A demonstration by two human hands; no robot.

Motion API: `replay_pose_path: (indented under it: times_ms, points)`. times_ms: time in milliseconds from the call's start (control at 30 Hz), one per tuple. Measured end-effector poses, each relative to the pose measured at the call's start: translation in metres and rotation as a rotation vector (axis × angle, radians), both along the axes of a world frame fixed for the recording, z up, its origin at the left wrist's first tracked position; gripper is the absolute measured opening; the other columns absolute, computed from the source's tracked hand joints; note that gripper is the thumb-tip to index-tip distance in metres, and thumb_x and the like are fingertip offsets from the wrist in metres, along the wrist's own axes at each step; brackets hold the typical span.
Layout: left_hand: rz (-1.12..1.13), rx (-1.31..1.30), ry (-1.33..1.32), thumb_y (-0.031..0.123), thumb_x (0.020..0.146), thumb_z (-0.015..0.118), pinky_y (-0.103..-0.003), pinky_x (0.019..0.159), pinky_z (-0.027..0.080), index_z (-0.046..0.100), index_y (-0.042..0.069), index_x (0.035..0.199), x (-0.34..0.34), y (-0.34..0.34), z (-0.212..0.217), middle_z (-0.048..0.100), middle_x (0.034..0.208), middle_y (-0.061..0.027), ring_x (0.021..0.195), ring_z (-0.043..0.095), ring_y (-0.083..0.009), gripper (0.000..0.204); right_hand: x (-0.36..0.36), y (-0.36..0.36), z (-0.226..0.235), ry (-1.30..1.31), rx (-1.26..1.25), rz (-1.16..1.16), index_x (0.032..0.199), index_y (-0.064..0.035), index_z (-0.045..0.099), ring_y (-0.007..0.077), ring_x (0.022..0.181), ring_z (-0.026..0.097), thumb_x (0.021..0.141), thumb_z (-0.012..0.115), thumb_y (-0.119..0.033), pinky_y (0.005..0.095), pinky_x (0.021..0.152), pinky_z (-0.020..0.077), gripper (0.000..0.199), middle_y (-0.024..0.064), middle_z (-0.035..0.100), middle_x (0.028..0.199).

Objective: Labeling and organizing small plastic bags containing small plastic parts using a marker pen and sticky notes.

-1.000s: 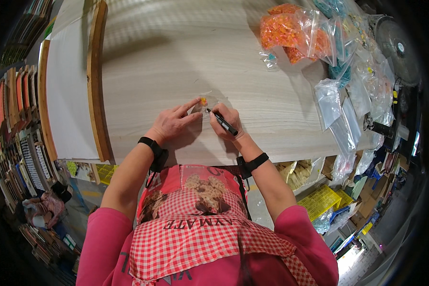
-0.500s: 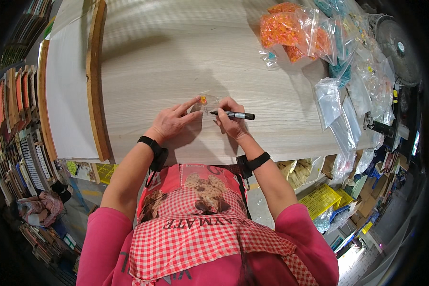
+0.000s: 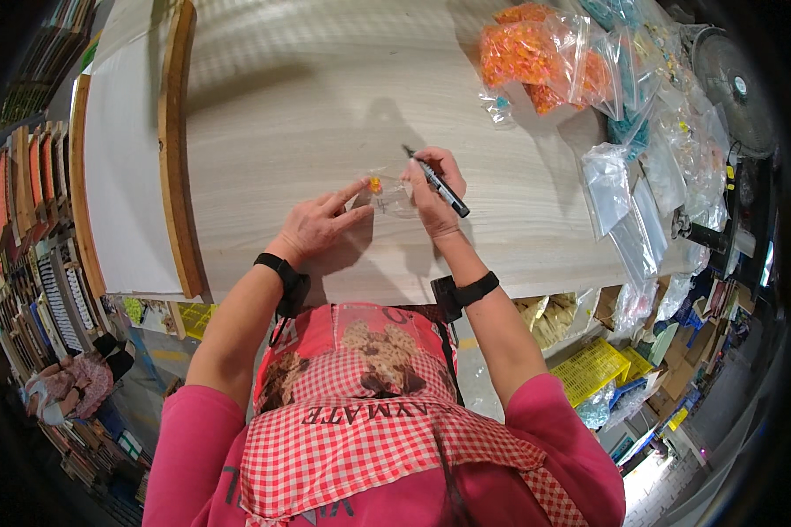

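Observation:
A small clear plastic bag (image 3: 397,198) lies flat on the pale wood-grain table (image 3: 308,123), with dark marks drawn on it. Small orange and yellow pieces (image 3: 375,185) show inside, towards its far left. My left hand (image 3: 315,227) rests beside the bag, its fingers apart, and the stretched index fingertip presses the bag by those pieces. In my right hand (image 3: 437,200) a black marker pen (image 3: 449,197) is gripped, with its tip up off the bag and pointing away from me to the left. The right fingers are by the bag's right edge; whether they touch it I cannot tell.
Bags of orange pieces (image 3: 523,54) and teal pieces (image 3: 628,132) lie at the far right, beside empty clear bags (image 3: 608,189). A white board with wooden edges (image 3: 174,149) stands left. A fan (image 3: 735,88) is beyond the right edge; yellow crates (image 3: 589,369) sit below.
The marker has lifted off the bag, and its tip has swung up and away from me. My right hand has moved slightly right and farther away. The left hand stays put.

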State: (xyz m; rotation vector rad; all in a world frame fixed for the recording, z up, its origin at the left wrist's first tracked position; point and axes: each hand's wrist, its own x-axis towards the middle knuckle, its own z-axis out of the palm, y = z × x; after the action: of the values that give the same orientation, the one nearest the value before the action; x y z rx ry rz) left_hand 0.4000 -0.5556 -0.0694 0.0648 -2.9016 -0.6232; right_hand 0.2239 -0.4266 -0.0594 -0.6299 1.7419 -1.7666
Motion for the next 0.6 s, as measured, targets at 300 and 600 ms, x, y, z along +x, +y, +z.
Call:
replay_pose_path:
  times_ms: [300,600]
  points:
    - [0.014,-0.012,0.063,0.008,0.075,0.058,-0.024,0.062,0.055,0.063,0.023,0.107,0.0,0.0,-0.001,0.048,0.137,0.0005,0.077,0.062,-0.0121,0.036,0.004,-0.009,-0.002,0.565,0.336,0.042,0.094,-0.0112,0.058,0.0283,0.072,0.06,0.079,0.065,-0.012,0.0364,0.063,0.049,0.017,0.0084,0.061,0.077]
    - [0.383,0.262,0.125,0.005,0.081,0.056,-0.033,0.064,0.053,0.061,0.016,0.105,0.003,0.001,0.009,0.055,0.127,-0.0043,0.073,0.062,-0.0217,0.027,-0.031,0.012,0.088,0.074,0.161,0.279,0.094,-0.0071,0.06,0.0174,0.066,0.061,0.076,0.065,-0.002,0.0273,0.063,0.0474,0.019,0.0064,0.065,0.082]
